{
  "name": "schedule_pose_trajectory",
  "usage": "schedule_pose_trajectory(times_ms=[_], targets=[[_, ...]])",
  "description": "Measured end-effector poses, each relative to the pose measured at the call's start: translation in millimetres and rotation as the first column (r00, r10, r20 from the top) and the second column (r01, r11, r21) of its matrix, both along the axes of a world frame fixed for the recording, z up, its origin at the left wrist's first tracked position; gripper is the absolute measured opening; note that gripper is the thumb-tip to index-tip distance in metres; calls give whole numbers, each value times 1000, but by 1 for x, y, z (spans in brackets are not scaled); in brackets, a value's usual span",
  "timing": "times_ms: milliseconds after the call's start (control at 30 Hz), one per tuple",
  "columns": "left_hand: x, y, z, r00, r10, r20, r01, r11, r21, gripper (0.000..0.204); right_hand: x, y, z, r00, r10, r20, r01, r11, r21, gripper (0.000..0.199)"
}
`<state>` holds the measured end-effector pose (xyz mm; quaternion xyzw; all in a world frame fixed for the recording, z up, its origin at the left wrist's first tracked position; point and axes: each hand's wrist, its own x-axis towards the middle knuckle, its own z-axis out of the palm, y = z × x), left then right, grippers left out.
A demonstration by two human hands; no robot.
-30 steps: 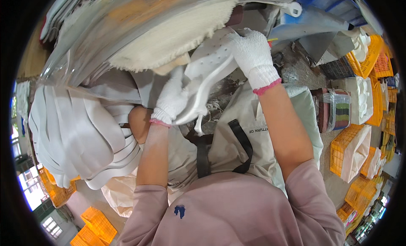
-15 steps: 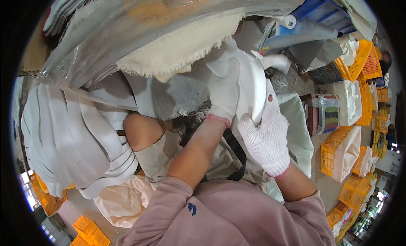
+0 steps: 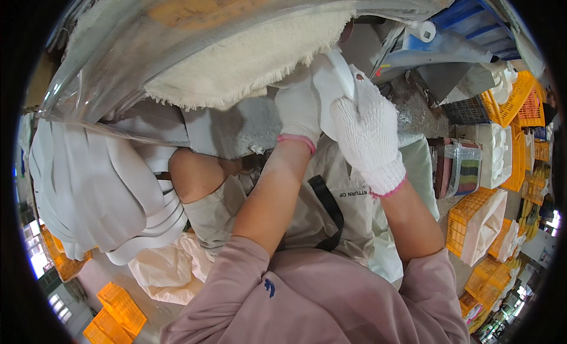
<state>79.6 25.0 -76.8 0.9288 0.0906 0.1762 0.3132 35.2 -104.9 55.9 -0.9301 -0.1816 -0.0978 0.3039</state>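
Observation:
A curved white foam piece [image 3: 328, 91] with a thick, smooth edge is held up between my hands, beside the frayed cream cloth [image 3: 248, 66]. My left hand [image 3: 297, 107], in a white knitted glove with a pink cuff, closes on its left side; the fingertips are hidden behind the piece and under the cloth. From the right, my gloved right hand [image 3: 367, 128] grips the edge with thumb and fingers. The glove has a dark hole near a fingertip. Similar long white foam pieces [image 3: 97, 184] are stacked beside my left knee.
A plastic-wrapped grey cover [image 3: 118, 66] arches over the work spot. At the right stand a blue crate [image 3: 472, 19], a clear-wrapped bundle [image 3: 458, 166] and several orange crates [image 3: 469, 223]. More orange crates [image 3: 115, 317] and a cream sack [image 3: 162, 270] are at lower left.
Both hands have moved forward and slightly left with the foam piece, nearer the cloth. The piece is turned, and my right hand has come closer to my left.

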Motion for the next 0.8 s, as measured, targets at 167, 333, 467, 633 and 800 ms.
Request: schedule_pose_trajectory(times_ms=[167, 333, 467, 633, 800], targets=[[12, 15, -16, 998, 71, 2, -71, 995, 66, 31, 34, 15, -8, 970, 97, 221, -61, 984, -165, 27], [8, 49, -23, 996, -78, 48, 55, 931, 362, 41, 23, 20, -7, 962, 236, -134, -198, 948, 248, 33], [-36, 56, -16, 910, -314, -271, -251, 104, -962, 25, -39, -10, -13, 910, 384, 156, -257, 817, -516, 57], [-108, 47, 11, 965, -263, 15, -130, -523, -843, 58, -93, -17, -9, 931, 294, -218, -365, 797, -481, 54], [-102, 66, 19, 988, -137, 70, -27, -607, -795, 77, -119, 60, 22, 968, 201, -151, -218, 970, -109, 52]])
